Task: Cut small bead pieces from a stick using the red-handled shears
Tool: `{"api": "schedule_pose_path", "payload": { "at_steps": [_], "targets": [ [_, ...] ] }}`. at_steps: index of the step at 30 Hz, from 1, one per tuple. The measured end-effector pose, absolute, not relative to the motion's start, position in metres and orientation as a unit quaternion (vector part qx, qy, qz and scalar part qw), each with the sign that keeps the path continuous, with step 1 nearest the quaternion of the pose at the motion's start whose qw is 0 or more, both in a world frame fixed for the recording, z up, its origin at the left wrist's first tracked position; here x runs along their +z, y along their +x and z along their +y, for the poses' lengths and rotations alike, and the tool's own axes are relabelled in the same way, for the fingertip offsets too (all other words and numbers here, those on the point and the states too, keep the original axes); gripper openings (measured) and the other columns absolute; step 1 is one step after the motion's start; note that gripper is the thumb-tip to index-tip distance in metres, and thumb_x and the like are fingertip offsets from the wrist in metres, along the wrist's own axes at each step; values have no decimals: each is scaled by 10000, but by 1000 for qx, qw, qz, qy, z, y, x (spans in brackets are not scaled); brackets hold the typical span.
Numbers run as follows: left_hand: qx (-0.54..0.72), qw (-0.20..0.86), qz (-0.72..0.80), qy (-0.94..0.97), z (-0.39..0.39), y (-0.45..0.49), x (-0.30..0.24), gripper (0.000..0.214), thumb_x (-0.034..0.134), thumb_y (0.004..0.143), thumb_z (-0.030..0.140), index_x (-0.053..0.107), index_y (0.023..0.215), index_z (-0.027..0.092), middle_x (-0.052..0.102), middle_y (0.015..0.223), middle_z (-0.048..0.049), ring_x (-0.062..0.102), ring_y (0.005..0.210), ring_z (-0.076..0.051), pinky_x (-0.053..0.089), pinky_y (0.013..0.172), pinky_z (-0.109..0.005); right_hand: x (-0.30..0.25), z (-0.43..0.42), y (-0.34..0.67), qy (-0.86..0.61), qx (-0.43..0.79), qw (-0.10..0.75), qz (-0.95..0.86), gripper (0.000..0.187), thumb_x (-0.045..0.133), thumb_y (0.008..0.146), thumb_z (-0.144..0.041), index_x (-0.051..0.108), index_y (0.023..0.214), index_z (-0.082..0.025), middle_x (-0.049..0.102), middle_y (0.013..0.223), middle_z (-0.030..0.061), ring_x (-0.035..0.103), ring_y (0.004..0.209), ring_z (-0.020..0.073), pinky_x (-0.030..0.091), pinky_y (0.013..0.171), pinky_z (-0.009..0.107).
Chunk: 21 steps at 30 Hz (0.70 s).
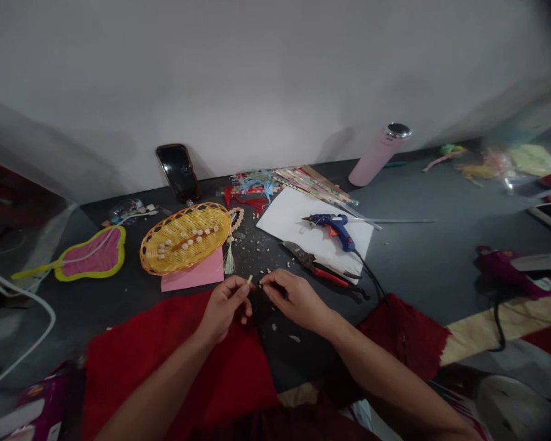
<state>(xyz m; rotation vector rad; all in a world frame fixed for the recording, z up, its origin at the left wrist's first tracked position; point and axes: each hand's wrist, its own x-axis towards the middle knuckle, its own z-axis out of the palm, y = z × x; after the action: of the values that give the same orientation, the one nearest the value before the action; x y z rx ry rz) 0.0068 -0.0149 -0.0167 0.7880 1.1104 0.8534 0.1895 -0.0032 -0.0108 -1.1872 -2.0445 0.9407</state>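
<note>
My left hand (224,307) pinches a short pale stick-like piece (250,279) between thumb and fingers, above the edge of a red cloth (138,349). Just to its right, my right hand (298,300) is closed in a pinch, its fingertips close to that piece. What the right fingers grip is too small to make out. Small pale beads and crumbs (257,245) lie scattered on the dark table beyond the hands. Red-handled pliers (325,271) rest beyond the right hand, partly on white paper (278,214). A blue glue gun (342,231) lies on that paper.
A yellow wicker basket (143,256) with small pale pieces sits on a pink sheet (195,278). Behind it a phone (178,171) leans on the wall. A pink bottle (376,158) stands at the back. The glue gun's black cord (371,275) runs toward my right arm.
</note>
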Motion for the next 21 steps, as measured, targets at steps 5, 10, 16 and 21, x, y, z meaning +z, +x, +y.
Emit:
{"api": "schedule_pose_path", "payload": {
  "at_steps": [5,10,16,21],
  "targets": [
    [372,730,474,324,-7,0,-17,270,619,739,400,529,769,147,593,767,-5,465,436,-39,365,377,-161,-6,-6,232,-494,153,236,-822,254,452,861,-208,562,1089,-224,571,1048,94,489,1023,257,380,910,469],
    [340,757,444,338,-7,-2,-20,268,590,769,407,545,770,142,553,596,11,461,443,-61,364,424,-177,-8,-3,282,-554,-8,138,-821,252,526,824,-303,588,1050,-211,545,1109,115,441,1080,307,390,891,492],
    [337,773,417,338,-6,-4,-22,256,584,781,398,554,765,144,536,546,15,458,451,-66,364,471,-190,-14,-1,291,-551,-35,104,-827,192,553,810,-303,595,970,-206,548,1088,113,461,1036,286,405,881,455],
    [335,776,415,335,-5,-4,-22,268,614,755,404,562,765,142,548,590,4,467,470,-71,373,487,-198,-17,2,288,-551,-44,110,-826,109,544,818,-271,605,873,-200,561,1091,109,462,1054,282,409,870,441]
  ]
}}
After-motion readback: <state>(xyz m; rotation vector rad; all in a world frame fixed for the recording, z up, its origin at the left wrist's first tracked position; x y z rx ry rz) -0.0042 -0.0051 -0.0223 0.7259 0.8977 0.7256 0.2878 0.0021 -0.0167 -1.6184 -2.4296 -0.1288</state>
